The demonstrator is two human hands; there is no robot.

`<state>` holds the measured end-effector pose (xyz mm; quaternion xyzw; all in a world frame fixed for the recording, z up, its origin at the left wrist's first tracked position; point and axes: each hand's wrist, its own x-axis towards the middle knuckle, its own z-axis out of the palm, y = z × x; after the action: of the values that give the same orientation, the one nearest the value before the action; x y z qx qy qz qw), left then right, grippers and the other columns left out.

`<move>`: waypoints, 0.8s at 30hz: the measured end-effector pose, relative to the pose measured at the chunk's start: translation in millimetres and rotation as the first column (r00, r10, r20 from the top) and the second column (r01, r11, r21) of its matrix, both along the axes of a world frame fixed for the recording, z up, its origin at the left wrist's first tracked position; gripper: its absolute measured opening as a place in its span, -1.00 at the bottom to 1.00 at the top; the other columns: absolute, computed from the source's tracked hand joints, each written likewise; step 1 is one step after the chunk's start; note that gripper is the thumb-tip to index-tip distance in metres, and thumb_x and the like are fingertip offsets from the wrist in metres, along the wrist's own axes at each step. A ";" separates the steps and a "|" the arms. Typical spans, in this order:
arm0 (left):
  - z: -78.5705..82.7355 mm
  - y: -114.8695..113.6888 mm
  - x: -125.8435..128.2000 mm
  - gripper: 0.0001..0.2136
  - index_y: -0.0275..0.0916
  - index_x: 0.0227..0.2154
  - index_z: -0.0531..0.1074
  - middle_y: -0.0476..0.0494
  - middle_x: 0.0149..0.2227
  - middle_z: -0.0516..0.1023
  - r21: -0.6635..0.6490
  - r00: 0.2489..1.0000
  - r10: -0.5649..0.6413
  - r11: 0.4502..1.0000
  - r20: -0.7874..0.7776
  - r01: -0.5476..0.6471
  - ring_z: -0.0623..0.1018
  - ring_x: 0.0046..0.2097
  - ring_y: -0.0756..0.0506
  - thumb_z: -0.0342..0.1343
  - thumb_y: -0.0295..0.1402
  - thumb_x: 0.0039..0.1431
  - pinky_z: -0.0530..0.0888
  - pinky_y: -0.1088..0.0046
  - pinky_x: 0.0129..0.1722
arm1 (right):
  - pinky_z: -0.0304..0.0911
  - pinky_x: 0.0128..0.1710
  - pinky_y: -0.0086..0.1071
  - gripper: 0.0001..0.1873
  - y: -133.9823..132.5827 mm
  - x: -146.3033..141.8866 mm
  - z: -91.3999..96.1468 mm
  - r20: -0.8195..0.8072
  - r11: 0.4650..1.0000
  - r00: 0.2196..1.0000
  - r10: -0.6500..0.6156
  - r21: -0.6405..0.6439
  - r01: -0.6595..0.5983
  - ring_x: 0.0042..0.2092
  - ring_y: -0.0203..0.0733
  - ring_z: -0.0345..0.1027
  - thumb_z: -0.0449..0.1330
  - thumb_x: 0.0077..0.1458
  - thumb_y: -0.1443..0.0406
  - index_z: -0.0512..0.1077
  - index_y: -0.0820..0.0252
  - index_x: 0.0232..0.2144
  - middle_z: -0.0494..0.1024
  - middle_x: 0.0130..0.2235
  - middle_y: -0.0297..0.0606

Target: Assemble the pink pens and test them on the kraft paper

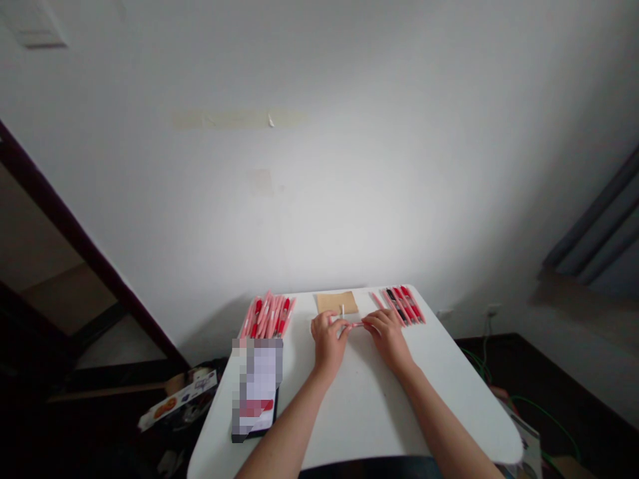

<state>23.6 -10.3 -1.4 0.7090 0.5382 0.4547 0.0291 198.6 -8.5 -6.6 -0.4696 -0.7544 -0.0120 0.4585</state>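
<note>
Near the far middle of the white table (369, 392), a pink pen (355, 324) lies level between my two hands. My left hand (329, 339) pinches its left end, and my right hand (387, 332) pinches the right end; the fingers cover much of it. Just beyond my left hand is a tan paper sheet (337, 302), with a small white stick-like piece (342, 309) at its near edge. A pile of pink and red pens (267, 316) lies to the left. On the right, several pink, red and black pens (402, 305) lie side by side in a row.
A tablet or large phone (259, 392), partly blurred out, lies at the table's left side. The wall (319, 219) stands right behind the table. Cluttered items (180, 399) sit low at the left, and green cables (544, 412) run across the floor at the right.
</note>
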 end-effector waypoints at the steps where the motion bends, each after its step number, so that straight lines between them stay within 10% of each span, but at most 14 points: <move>1: 0.1 0.0 0.0 -0.93 -0.12 -0.38 0.57 -0.13 -0.15 0.41 0.002 1.000 -0.001 1.000 -0.002 0.001 0.37 -0.02 -0.14 0.20 -0.33 0.07 0.34 0.13 0.04 | 0.25 -0.15 -0.16 -0.77 -0.1 0.0 0.1 0.000 1.000 1.000 0.006 -0.004 -0.006 -0.15 -0.07 0.29 0.08 0.22 0.30 0.55 0.06 -0.23 0.56 -0.26 -0.18; 24: 0.2 0.9 0.3 -0.88 -0.10 -0.36 0.58 -0.11 -0.17 0.44 -0.051 0.999 0.028 0.998 0.038 -0.026 0.40 -0.04 -0.14 0.27 -0.35 -0.03 0.34 0.14 0.05 | 0.27 -0.18 -0.16 -0.74 1.2 0.6 -1.8 -0.037 0.997 0.998 0.041 -0.065 -0.043 -0.20 -0.07 0.31 0.08 0.22 0.19 0.56 0.09 -0.25 0.57 -0.33 -0.18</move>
<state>23.8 -9.4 -1.2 0.6917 0.5584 0.4551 0.0512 199.2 -7.4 -8.4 -0.4684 -0.7560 0.0307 0.4562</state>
